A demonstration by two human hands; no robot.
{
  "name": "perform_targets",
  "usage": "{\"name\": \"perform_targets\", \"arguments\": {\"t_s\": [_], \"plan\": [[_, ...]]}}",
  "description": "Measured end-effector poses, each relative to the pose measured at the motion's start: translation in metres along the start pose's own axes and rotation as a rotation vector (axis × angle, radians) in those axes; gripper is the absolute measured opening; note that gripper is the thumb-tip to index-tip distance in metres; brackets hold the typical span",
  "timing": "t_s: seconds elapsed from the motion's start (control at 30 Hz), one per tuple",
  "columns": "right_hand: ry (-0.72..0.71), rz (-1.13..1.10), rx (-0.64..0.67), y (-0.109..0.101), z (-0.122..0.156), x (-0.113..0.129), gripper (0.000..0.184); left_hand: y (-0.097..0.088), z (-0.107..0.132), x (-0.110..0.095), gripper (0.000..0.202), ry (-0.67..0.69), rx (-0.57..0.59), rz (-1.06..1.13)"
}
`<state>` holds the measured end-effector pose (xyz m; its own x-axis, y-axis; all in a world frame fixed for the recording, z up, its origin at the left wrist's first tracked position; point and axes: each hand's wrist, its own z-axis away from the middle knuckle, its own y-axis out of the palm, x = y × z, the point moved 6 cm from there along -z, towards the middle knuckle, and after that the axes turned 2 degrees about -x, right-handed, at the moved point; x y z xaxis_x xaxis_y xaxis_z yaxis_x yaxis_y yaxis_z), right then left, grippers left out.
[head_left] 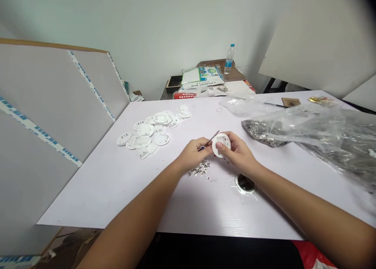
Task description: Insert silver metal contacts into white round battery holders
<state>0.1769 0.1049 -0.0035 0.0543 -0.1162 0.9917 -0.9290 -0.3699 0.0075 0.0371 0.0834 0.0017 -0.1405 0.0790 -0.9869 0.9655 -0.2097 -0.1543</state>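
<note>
My right hand (238, 148) grips a round white plastic cover (221, 150), its thumb pressed on the face with the slots. Close on the left, the closed fingers of my left hand (195, 153) hold a thin dark stick-like tool (213, 136), whose tip reaches up beside the cover's edge. Whether it has one or two prongs is too small to tell. Under the hands lies a scatter of small metal clips (201, 168). A loose pile of similar white plastic covers (143, 130) spreads over the table to the left.
A clear plastic bag (317, 122) with many small metal parts covers the table's right side. A round cable hole (245, 183) opens near my right forearm. Grey partition (58, 104) borders the left. A water bottle (229, 61) stands behind the white table (205, 214).
</note>
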Motion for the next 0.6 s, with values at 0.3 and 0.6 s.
{"name": "perform_targets", "arguments": {"t_s": [0.3,0.6], "plan": [[0.065,-0.094,-0.425,-0.073,-0.014,-0.019,0.036,-0.034,-0.001,0.002,0.031,-0.069,-0.264,-0.362],[0.046,-0.026,-0.052,-0.021,0.001,-0.012,0.03,-0.004,0.002,0.003,0.033,-0.046,-0.142,-0.285]]}}
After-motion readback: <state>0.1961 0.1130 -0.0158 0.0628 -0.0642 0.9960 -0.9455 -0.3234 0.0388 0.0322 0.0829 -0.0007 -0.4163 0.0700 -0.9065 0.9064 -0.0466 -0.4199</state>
